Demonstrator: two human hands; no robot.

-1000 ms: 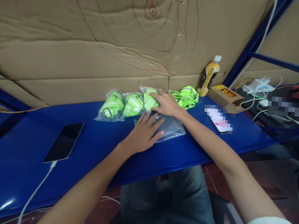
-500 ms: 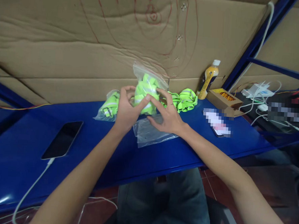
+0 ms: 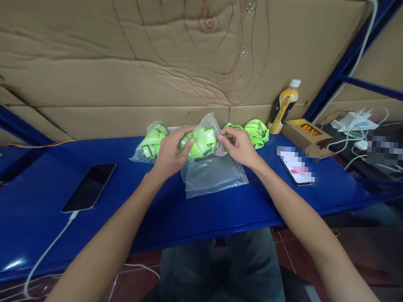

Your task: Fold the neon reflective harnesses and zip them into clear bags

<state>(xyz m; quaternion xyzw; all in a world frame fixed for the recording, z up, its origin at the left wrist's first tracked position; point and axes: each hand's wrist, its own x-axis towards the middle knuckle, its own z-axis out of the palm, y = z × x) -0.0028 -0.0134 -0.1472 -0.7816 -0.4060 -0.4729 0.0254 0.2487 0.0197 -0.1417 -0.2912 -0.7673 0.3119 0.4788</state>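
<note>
Between my hands is a clear zip bag [image 3: 204, 143] stuffed with neon-green reflective straps, tipped so that its top edge faces right. My left hand [image 3: 174, 151] grips the filled end, its thumb pressed on the front. At the other end, my right hand [image 3: 238, 145] pinches the bag's edge with thumb and fingers. Left of my left hand lies another bag of green straps [image 3: 151, 141]. Below the held bag, flat clear zip bags [image 3: 216, 177] rest on the blue table [image 3: 184, 216]. Loose green reflective straps [image 3: 256, 132] are bundled behind my right hand.
A phone [image 3: 90, 187] with a white cable lies at left, and another phone [image 3: 294, 166] at right. A drink bottle [image 3: 284, 108] and an open cardboard box [image 3: 308, 134] stand at the back right. Cardboard panels [image 3: 130, 83] rise behind the table.
The filled bag has come down and turned from upright to sideways, its top edge now to the right. My right hand has shifted from the bag's body to a pinch at that edge.
</note>
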